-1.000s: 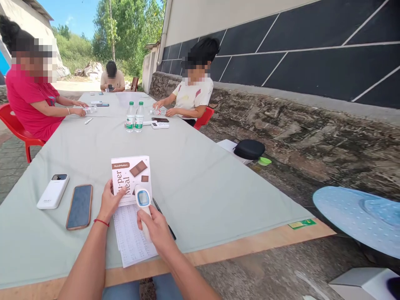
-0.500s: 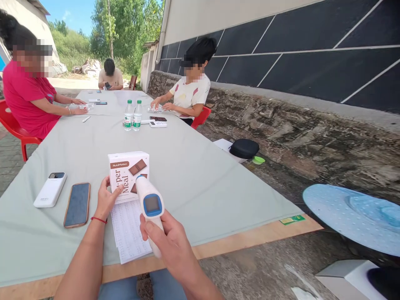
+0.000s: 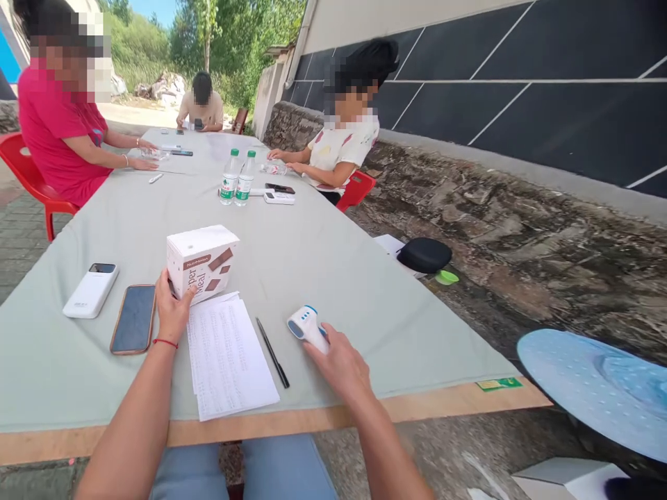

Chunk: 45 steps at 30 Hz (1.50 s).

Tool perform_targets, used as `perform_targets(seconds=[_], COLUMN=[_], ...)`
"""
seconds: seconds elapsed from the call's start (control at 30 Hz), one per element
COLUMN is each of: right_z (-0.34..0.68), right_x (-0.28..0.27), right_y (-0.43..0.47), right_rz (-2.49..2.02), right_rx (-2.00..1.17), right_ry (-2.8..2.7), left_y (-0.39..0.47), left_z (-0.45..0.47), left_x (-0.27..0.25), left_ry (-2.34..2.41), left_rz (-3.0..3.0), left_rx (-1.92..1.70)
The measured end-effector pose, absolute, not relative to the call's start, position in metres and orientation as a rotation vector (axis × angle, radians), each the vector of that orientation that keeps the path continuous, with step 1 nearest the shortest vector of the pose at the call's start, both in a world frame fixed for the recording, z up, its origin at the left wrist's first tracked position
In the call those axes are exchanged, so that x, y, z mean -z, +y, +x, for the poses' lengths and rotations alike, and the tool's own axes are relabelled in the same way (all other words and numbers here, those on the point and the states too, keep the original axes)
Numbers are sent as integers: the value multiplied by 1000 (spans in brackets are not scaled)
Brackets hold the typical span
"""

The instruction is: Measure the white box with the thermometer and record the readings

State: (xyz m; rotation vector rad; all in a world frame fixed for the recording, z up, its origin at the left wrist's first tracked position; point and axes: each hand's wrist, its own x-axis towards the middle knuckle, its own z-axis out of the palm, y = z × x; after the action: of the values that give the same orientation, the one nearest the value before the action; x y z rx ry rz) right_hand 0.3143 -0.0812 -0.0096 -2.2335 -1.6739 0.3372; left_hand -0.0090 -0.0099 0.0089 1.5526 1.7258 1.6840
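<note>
My left hand point(image 3: 174, 309) grips the lower left of a white carton point(image 3: 203, 260) with brown chocolate pictures, which is turned at an angle to me. In my right hand point(image 3: 341, 357) is a white and blue infrared thermometer point(image 3: 307, 326), lying on its side low over the table or on it; I cannot tell which. Printed sheets point(image 3: 232, 361) lie on the cloth between my forearms. A black pen point(image 3: 272, 353) rests just right of them. Left of my left hand lies a phone point(image 3: 133, 319) in a brown case, with a white power bank point(image 3: 91, 292) beyond it.
Two water bottles point(image 3: 237, 179) stand farther up the cloth-covered table point(image 3: 417, 340). Co-workers sit at its left side, right side and far end, several small devices near them. To the right are a black case point(image 3: 424, 255), a blue dotted hat point(image 3: 588, 389) and a white box point(image 3: 567, 479).
My right hand has moved the thermometer right and down, away from the carton, uncovering the sheets and pen. The carton has turned, now showing its side and top.
</note>
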Motion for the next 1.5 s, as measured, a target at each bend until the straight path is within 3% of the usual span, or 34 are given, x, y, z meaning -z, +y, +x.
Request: perform_targets(seconds=[0.17,0.3,0.43,0.67,1.07,1.5], right_z=[334,313,275,256,251,237], right_x=[33,31,30,34,33,31], right_y=[-84,-91,-97,-96,-127,-139], right_rz=[-2250,-1945,-1666,-1758,-1226,-1149], right_rx=[-105,145,-134,-396,-1063,-1005], right_ry=[-1716,-1727,-1842,-1862,-1103,-1213], left_y=[-11,-10,-11,-26,-40,-46], left_z=[-7,-5,-2,20,38,41], left_x=[-8,-5,-2,-14,-9,-8], left_ry=[1686,1685,1840,1751,1402,1295], left_rz=[1557,1483,1349,1601,2165,2357], left_rx=[-1633,-1608,-1707,-1875,-971,-506])
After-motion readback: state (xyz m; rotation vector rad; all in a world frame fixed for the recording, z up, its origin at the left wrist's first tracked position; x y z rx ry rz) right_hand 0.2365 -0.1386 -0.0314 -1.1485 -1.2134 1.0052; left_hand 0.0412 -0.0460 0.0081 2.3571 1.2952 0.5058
